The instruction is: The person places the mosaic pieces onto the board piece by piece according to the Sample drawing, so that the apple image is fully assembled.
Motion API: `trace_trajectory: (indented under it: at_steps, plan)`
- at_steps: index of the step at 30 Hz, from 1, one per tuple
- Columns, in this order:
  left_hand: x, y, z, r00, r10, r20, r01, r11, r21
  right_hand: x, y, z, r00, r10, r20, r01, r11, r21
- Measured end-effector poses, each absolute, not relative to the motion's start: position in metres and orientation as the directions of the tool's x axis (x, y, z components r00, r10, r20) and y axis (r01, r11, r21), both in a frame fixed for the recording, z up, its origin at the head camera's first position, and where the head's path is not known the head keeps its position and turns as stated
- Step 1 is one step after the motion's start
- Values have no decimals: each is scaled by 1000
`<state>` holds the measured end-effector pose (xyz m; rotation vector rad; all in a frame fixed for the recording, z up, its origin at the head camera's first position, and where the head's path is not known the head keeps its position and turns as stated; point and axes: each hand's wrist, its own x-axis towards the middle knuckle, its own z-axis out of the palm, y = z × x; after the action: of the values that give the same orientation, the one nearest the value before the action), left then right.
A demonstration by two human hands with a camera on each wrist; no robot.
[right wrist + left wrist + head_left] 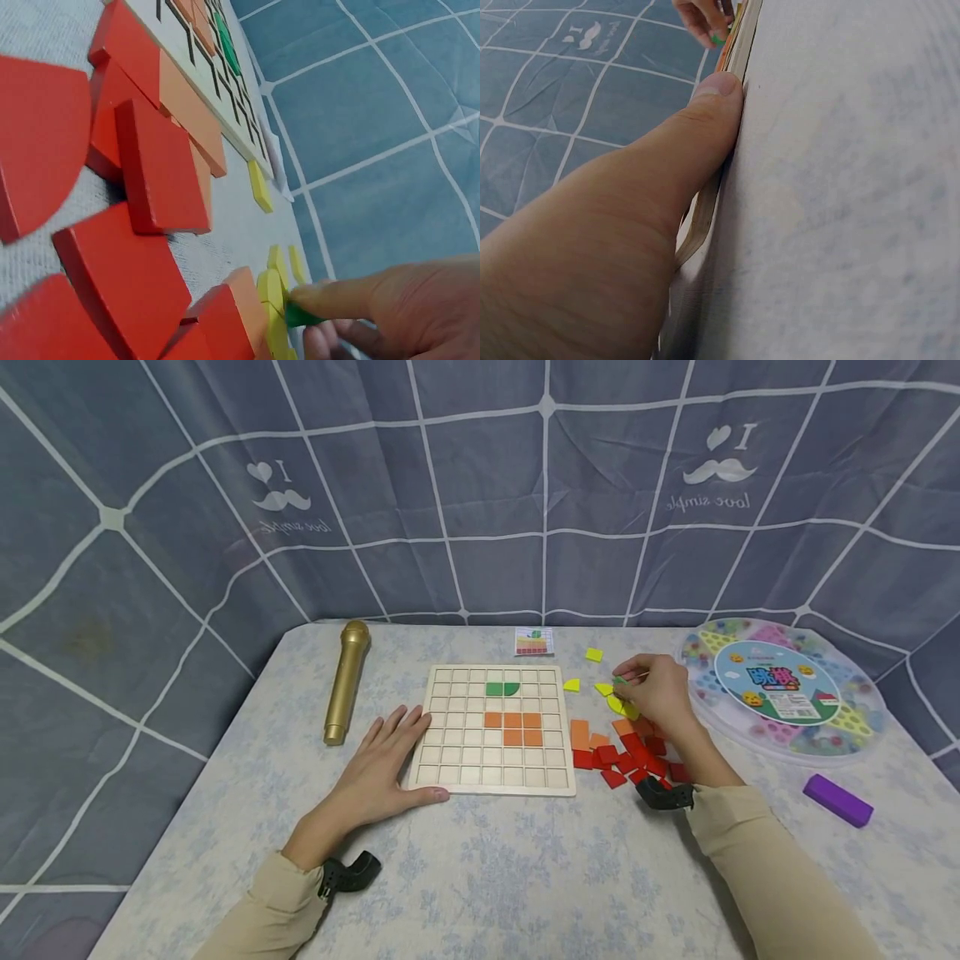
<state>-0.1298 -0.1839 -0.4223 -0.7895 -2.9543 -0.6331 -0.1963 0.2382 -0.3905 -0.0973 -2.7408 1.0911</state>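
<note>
Evidently a picking-up step is in hand: a coloured picture is being built on the wooden grid board (491,731), and another tile is being taken from the loose pieces to its right. Largest in view is the table (495,877), spread with a pale flowered cloth; on it one round lidded game tray (783,689) lies at the far right, one gold microphone (347,681) to the left of the board, and one purple block (837,799) near the right edge. On the board seven tiles are seated: two green ones (502,688) in the second row and five orange ones (512,727) below them. One small pattern card (534,642) lies just behind the board. The left hand (382,768) is laid flat with fingers straight, its thumb pressed along the board's near edge, so the board is held steady. The right hand (656,692) is closed in a pinch on a small green tile (301,313), just above the yellow tiles (615,697), of which about five can be counted; the red tiles (633,764) overlap too much for a firm count. Next, it is judged, the green tile must be carried to the board and turned to fit a square beside the green pair.
</note>
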Motion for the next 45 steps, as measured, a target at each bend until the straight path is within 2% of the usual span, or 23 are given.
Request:
trace_trajectory:
  at_steps: [6, 15, 22, 35, 45]
  plan:
    - [-130, -184, -423, -872, 474, 121, 482, 788, 382, -203, 224, -389, -953, 117, 279, -123, 693, -710]
    - [-130, -185, -422, -871, 475, 125, 484, 790, 375, -226, 178, -380, -973, -31, 229, -192, 661, -725]
    - [-131, -184, -422, -869, 478, 127, 488, 788, 376, -240, 144, -384, -959, -125, 255, -277, 603, -748]
    - [-129, -183, -419, -875, 469, 118, 475, 791, 385, -247, 120, -397, -963, -178, 201, -269, 616, -740]
    - [-129, -184, -420, -878, 468, 106, 470, 794, 385, -238, 117, -404, -951, -208, 230, -309, 664, -680]
